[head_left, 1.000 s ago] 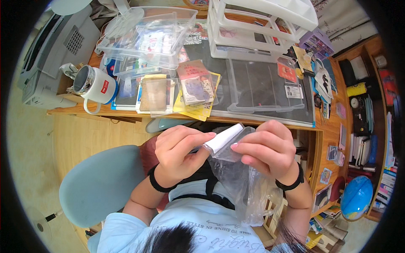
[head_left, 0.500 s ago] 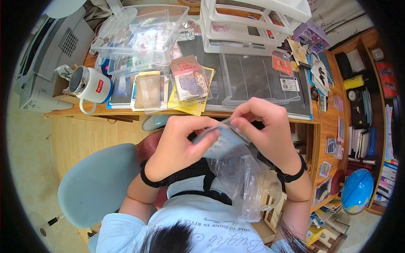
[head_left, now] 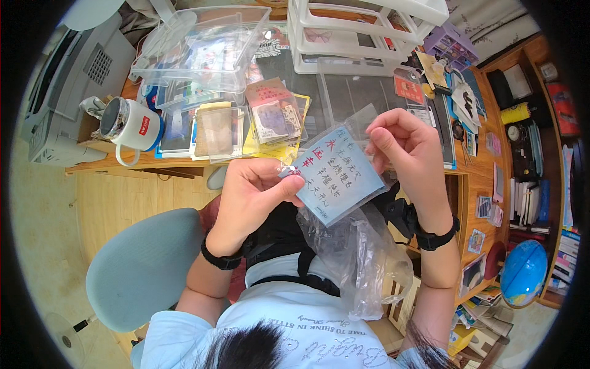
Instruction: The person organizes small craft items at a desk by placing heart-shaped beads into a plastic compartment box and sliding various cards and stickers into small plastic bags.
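Note:
A light blue handwritten note card [head_left: 344, 178] sits in a clear plastic sleeve [head_left: 364, 120], tilted, with its written side up. My left hand [head_left: 258, 194] pinches the lower left edge, thumb on top. My right hand [head_left: 409, 150] is closed at the sleeve's upper right edge, thumb and forefinger pressed together; the fingertips partly hide what they grip. Below the card, a crumpled clear plastic bag [head_left: 365, 264] hangs over my lap. What holds the bag up is hidden behind the card.
On the desk ahead lie sleeved cards and papers [head_left: 273, 120], a clear drawer [head_left: 203, 55] and a white drawer frame [head_left: 362, 43]. A white mug [head_left: 138, 126] stands at the left beside a printer [head_left: 80, 92]. A chair [head_left: 144, 264] is at my left, a globe [head_left: 522, 277] at the right.
The card in its sleeve has come up and turned flat, its writing now showing. My right hand has moved up and right; my left hand has shifted slightly left. The bag hangs below.

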`<control>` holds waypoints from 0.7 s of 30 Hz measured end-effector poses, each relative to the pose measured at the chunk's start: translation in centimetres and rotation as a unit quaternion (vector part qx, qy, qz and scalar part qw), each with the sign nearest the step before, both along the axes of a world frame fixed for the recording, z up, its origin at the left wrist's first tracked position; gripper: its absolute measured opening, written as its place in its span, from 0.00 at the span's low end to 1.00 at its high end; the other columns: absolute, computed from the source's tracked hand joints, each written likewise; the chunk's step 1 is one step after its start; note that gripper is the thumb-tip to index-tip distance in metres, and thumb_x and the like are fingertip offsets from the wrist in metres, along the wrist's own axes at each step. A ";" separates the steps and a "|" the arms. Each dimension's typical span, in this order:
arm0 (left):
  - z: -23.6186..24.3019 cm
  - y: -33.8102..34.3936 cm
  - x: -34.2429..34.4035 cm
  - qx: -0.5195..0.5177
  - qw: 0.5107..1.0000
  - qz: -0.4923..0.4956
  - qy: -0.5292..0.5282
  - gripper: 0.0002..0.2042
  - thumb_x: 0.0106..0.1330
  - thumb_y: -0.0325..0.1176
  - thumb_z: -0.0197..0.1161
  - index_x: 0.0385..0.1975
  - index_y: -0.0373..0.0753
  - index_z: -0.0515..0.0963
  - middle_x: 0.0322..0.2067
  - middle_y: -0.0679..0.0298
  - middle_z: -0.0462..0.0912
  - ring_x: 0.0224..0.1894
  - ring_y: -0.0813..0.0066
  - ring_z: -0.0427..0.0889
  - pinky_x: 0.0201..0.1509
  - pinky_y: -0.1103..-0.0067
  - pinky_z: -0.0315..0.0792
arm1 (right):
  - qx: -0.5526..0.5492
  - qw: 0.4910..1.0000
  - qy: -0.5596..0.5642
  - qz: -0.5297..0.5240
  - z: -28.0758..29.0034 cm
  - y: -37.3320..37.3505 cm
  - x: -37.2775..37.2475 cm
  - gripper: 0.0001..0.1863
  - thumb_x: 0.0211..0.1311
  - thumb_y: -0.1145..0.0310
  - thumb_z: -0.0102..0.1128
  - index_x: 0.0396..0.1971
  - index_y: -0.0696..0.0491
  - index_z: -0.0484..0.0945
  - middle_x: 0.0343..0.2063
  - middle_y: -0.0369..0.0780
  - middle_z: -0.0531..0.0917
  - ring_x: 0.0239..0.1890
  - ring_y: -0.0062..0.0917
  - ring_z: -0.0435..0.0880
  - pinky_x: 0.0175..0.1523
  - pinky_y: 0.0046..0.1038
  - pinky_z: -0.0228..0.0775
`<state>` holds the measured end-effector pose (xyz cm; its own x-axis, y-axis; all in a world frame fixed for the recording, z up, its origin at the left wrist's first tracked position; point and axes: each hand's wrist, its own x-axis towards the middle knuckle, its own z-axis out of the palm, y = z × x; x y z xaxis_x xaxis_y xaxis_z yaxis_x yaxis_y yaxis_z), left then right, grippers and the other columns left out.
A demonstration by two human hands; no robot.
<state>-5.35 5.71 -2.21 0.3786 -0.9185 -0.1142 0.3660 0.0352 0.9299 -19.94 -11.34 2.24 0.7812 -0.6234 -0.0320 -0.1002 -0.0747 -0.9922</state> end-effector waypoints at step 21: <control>1.2 -0.1 -0.6 -0.009 0.996 0.069 -0.064 0.03 0.51 0.22 0.67 0.24 0.30 0.80 0.21 0.65 0.81 0.23 0.84 0.78 0.27 0.87 0.71 | -0.110 0.993 0.038 -0.032 1.2 0.8 -0.6 0.06 0.53 0.77 0.58 0.31 0.58 0.75 0.24 0.37 0.79 0.27 0.16 0.78 0.30 0.17 0.71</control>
<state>-5.92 5.59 -0.97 0.5121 -0.8580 -0.0403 0.2352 0.0950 0.9673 -20.57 -10.50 3.49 0.7400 -0.6705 0.0534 -0.1853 -0.2796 -0.9421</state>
